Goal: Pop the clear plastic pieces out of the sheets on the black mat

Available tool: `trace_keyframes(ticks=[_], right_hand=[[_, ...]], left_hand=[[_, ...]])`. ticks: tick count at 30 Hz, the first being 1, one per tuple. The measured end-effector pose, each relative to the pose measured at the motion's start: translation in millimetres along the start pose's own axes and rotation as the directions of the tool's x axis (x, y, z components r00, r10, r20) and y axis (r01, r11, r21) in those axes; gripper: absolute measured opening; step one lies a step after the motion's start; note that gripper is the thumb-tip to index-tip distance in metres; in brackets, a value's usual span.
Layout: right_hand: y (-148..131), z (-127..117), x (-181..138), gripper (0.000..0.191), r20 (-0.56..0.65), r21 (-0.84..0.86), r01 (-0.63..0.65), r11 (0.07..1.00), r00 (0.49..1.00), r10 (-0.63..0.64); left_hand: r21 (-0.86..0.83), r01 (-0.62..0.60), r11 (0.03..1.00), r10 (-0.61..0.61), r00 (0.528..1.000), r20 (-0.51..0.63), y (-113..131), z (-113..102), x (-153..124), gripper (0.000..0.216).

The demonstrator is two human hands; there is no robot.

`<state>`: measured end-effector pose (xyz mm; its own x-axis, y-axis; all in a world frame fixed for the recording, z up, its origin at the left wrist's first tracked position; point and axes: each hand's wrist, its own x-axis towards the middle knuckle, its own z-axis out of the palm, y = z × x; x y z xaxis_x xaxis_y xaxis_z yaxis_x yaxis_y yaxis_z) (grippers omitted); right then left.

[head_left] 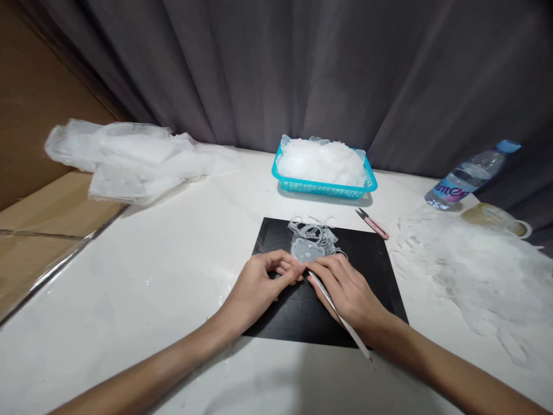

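A black cutting mat (371, 271) lies on the white table. On its far part sits a translucent, whitish moulded piece (311, 241) with thin trimmings around it. My left hand (259, 282) rests on the mat, fingertips pinching the near edge of that piece. My right hand (345, 288) holds a thin white pen-like knife (341, 317), its tip at the piece beside my left fingertips and its shaft running back along my wrist.
A turquoise basket (324, 185) of white translucent pieces stands behind the mat. Small pink snips (374, 225) lie at the mat's far right corner. Translucent scraps (475, 271), a water bottle (469, 174) and a tape roll (495, 219) sit right. Plastic bags (129, 158) lie left.
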<state>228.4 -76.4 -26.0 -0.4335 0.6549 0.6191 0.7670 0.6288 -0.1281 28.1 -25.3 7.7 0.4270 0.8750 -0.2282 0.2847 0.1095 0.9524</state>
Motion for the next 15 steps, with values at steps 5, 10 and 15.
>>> trace_keyframes(ticks=[5, 10, 15], right_hand=[[-1.7, -2.5, 2.3, 0.023, 0.036, 0.075, -0.064, 0.995, 0.997, 0.062], [-3.2, -4.4, 4.4, 0.024, 0.087, 0.163, -0.127, 0.978, 0.990, 0.114], [-3.9, -4.8, 5.8, 0.023, 0.103, 0.225, -0.169, 0.960, 0.983, 0.149]], left_hand=[[0.048, -0.079, 0.996, 0.081, 0.996, -0.024, -4.7, 2.6, 3.2, 0.018], [0.098, -0.089, 0.991, 0.092, 0.995, -0.034, -9.3, 3.4, 5.5, 0.014], [0.141, -0.097, 0.985, 0.104, 0.994, -0.044, -8.9, 3.9, 8.1, 0.016]])
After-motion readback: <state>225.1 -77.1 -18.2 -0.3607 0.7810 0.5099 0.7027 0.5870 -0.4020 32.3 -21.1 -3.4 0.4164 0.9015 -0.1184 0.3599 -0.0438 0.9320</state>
